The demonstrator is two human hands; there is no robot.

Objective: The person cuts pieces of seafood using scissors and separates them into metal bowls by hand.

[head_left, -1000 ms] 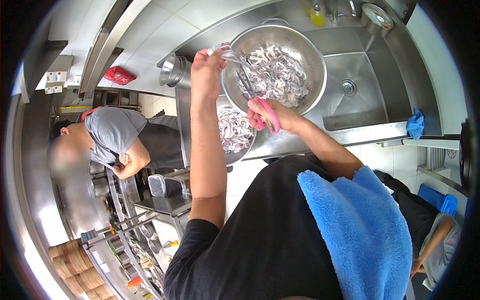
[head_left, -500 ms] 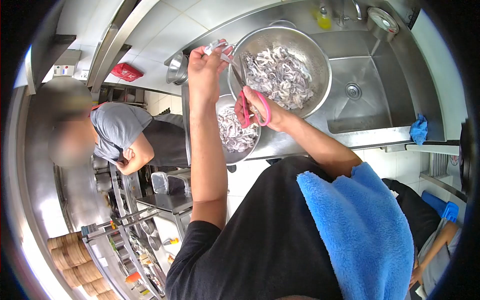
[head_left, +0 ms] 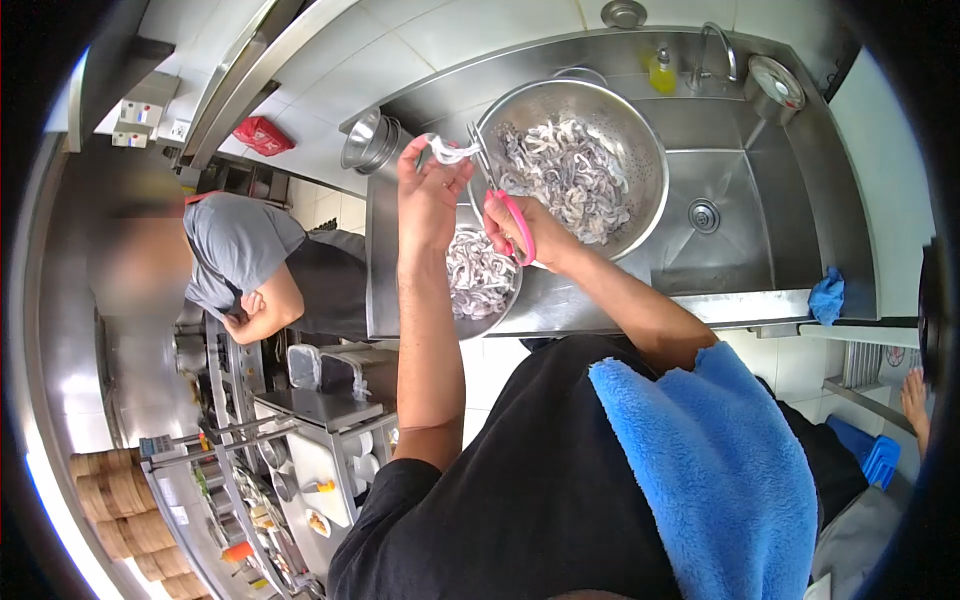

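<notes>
Change over the last half second: the pale strip (head_left: 450,151) no longer trails from the fingers toward the blades but lies curled across the fingertips. Left hand (head_left: 430,200) grasps it, palm more toward the camera, just beside the rim of the large bowl (head_left: 643,165). Right hand (head_left: 545,230) is wrapped round the handles of the pink-handled scissors (head_left: 516,211); blades upright, seemingly slightly parted, tips next to the strip's right end. Whether they touch it, cannot tell. My reading: the strip is being re-set for the scissors, cutting work in progress; no cut-off bit made out. Similar strips heaped in the large bowl, more in the smaller bowl (head_left: 472,328) below the left hand
</notes>
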